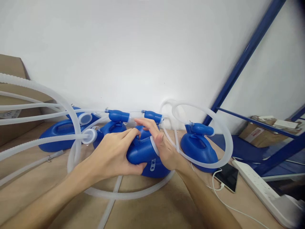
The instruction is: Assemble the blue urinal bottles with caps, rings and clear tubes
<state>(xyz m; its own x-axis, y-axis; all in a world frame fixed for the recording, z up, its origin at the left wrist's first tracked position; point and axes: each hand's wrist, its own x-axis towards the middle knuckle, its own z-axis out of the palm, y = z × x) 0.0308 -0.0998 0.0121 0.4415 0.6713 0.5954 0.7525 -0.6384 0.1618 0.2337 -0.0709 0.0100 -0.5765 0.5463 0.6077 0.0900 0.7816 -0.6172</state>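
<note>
In the middle of the table is a blue plastic urinal bottle, its wide neck tilted to the right. My left hand is wrapped round the neck, thumb in front and fingers behind. A white cap covers the mouth. Against it presses the palm of my right hand, fingers stretched out and not curled round anything. A small clear strap with holes hangs below the neck. Under my hands curves a translucent hose; where it joins the bottle is hidden.
Similar blue bottles with hoses stand at the left, behind my hands and at the right. A phone on a cable and a white power strip lie at the right. Cardboard boxes stand left; a blue metal rack rises right.
</note>
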